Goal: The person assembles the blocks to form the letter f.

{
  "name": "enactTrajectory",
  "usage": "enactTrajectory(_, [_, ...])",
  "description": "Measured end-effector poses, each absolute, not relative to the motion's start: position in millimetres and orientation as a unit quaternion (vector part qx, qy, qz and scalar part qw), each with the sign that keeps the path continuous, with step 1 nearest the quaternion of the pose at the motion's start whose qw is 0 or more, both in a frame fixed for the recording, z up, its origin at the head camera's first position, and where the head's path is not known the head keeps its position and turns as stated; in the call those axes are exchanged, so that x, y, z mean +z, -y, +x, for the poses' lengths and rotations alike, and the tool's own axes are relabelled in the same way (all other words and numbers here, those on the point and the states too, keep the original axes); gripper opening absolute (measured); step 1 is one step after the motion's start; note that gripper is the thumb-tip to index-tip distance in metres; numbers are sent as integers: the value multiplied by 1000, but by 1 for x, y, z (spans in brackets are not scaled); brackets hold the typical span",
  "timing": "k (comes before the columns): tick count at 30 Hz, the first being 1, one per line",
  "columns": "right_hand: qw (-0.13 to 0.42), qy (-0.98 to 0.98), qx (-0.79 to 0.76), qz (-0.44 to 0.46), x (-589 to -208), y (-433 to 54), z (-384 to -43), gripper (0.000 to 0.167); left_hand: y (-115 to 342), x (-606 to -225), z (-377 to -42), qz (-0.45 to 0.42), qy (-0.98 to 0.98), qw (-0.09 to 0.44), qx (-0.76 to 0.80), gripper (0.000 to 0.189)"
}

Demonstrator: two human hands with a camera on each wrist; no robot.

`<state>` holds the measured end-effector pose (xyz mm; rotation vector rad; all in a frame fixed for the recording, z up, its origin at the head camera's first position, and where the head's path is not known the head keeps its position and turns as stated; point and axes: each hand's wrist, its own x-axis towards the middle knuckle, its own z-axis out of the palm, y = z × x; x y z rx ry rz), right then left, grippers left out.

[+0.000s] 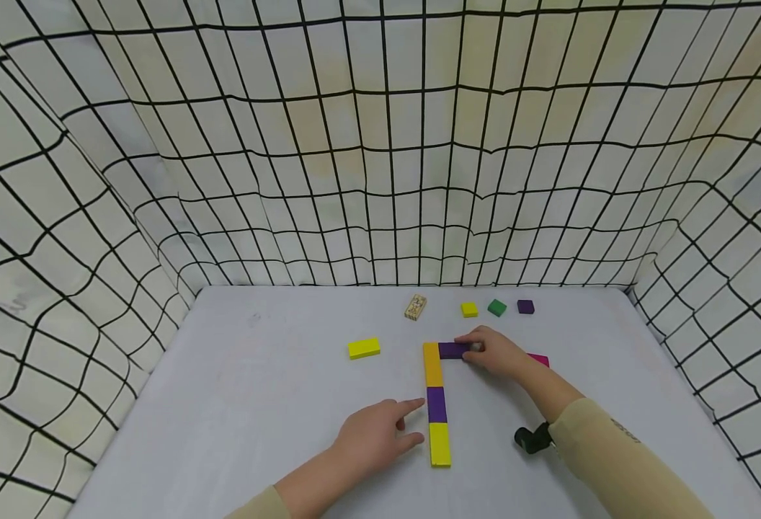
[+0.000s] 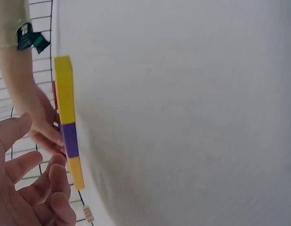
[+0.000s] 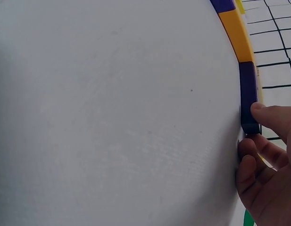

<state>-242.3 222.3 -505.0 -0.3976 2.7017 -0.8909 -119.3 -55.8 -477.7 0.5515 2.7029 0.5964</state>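
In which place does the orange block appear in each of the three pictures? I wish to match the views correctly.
Head: the orange block is slightly right of centre, below mid-height.
Left wrist: the orange block is at the lower left.
Right wrist: the orange block is at the upper right.
Shared landmark: the purple block in line with it, at its end; the right wrist view's top edge cuts it.

A person's left forearm (image 1: 318,472) and right forearm (image 1: 549,389) reach forward and inward, bare below the sleeves. The left hand (image 1: 375,432) has its index finger pointing toward the right, thumb apart, other fingers loosely bent. The right hand (image 1: 496,353), farther forward, reaches leftward, thumb and index finger set in a pinch.
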Motion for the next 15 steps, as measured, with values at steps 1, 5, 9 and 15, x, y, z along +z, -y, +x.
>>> enactTrajectory(1, [134,-932,-307,-138,-506,-223,-242,35,57,-476,-122,188,-947,156,210,56])
enactTrajectory(5, [133,-931,-308,-142,-507,-222,-244,34,65,-468,-131,166,-953,137,215,57])
enactTrajectory(9, [135,-932,-306,-139,-508,-222,-245,33,76,-461,-140,150,-958,105,222,58])
enactTrajectory(15, [130,-933,-305,-140,-509,-223,-245,33,96,-459,-158,121,-966,51,221,55])
